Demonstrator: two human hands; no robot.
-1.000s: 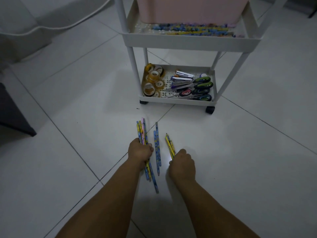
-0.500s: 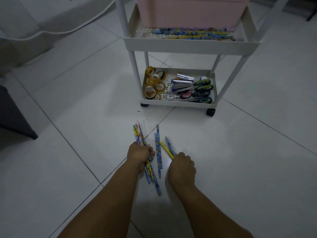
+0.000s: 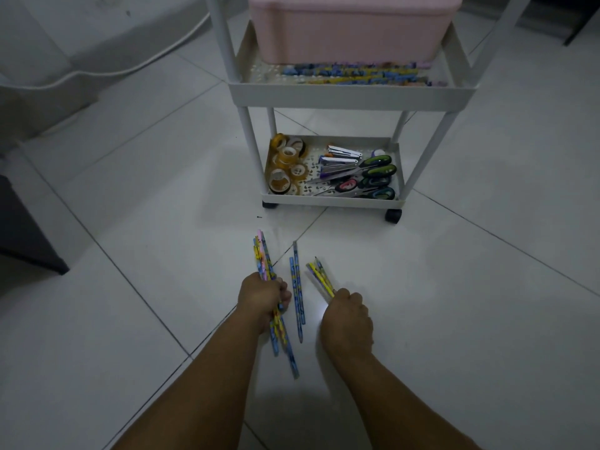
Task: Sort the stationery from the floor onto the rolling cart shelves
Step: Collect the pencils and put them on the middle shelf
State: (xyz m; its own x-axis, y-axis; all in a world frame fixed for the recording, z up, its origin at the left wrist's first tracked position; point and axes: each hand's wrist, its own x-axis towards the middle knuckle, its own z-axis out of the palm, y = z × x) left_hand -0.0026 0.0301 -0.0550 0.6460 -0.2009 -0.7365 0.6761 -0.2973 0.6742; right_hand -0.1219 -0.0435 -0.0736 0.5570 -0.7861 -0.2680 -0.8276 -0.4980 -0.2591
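two loose pencils (image 3: 297,293) lie side by side on the floor (image 3: 454,303) between the hands, and they are what remains to gather. the left hand (image 3: 263,295) has its grip clenched round a bundle of pencils (image 3: 263,254), whose tips fan forward while the tails trail back along the tiles. the right hand (image 3: 346,319) has its grip curled on a smaller bunch of yellow pencils (image 3: 321,277) that point away toward the rolling cart (image 3: 352,94). in this dim light i cannot tell how many each hand holds, perhaps three on the right.

the middle shelf already carries a row of pencils (image 3: 354,74) in front of a pink bin (image 3: 350,30); the bottom shelf holds tape rolls (image 3: 285,167), staplers (image 3: 339,160) and scissors (image 3: 367,180).

the risk, as i judge it, is the left bundle: it is gripped near its middle and unevenly, so a pencil may slide out when lifted. reaching for the loose pair with full hands may also scatter either bunch.
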